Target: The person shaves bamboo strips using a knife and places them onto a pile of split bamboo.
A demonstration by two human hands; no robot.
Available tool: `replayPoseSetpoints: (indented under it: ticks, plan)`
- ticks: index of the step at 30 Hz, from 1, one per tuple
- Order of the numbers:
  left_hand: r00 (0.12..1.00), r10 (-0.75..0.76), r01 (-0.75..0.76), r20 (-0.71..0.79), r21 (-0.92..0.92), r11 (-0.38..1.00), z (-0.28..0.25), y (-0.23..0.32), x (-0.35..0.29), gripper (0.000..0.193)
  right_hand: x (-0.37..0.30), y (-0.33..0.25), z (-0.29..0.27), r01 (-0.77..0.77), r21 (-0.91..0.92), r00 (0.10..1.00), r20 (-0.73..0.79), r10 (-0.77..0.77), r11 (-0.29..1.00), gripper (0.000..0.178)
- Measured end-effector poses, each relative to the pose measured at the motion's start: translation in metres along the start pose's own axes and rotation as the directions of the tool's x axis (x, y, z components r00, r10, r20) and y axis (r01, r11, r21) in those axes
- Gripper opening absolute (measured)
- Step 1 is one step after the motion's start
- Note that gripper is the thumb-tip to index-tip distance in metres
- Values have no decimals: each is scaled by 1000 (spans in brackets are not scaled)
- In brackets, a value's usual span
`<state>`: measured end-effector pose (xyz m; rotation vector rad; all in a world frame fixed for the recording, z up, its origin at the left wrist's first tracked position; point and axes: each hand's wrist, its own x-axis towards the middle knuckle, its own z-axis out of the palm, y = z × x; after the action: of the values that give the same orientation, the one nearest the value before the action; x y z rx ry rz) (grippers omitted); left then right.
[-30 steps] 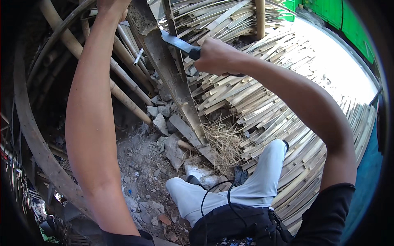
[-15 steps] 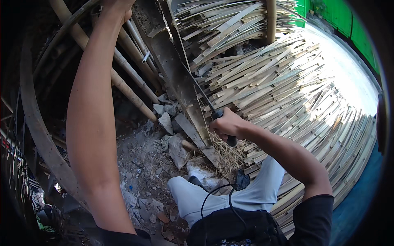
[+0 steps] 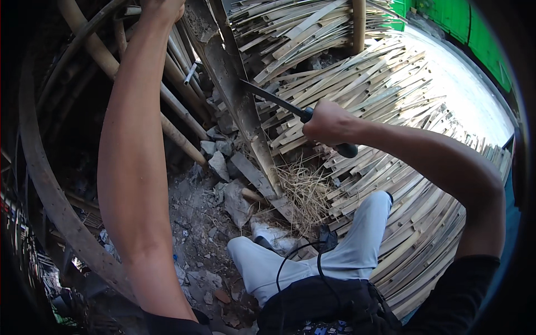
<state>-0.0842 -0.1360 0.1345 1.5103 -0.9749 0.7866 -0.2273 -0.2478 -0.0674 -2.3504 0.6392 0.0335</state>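
Observation:
My right hand [image 3: 330, 124] is closed around the dark handle of a long knife [image 3: 273, 97], whose narrow blade points up and left. The blade's tip meets the right edge of a split bamboo pole [image 3: 230, 72], brown and hollow inside. This pole slants from the top of the view down toward the ground before my knees, and a gap shows along its upper part. My left hand [image 3: 163, 10], arm stretched far forward, is cut off by the top edge; its curled fingers lie against the pole's upper part, and its grip is partly hidden.
Split bamboo strips [image 3: 363, 106] lie in a large heap on the right. Round bamboo poles [image 3: 184, 139] lean at the left, beside a curved plank [image 3: 53, 190]. Broken stones [image 3: 219, 166] and dry fibres [image 3: 304, 187] cover the ground ahead of my knees. Green panels [image 3: 446, 25] stand behind.
My right hand has moved up and to the right with the knife, its elbow swinging outward. The blade now lies flatter against the pole's edge. My left arm has shifted only slightly.

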Motion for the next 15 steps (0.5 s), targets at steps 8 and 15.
replayPoseSetpoints:
  ticks: [8, 15]
  plan:
    - [966, 237, -164, -108, 455, 875, 33, 0, 13, 19, -2, 11, -17, 4, -165, 972, -231, -43, 986, 30]
    - [972, 62, 6, -225, 291, 957, 73, 16, 2, 16, 9, 34, -32, -52, -280, 951, -308, -38, 959, 21]
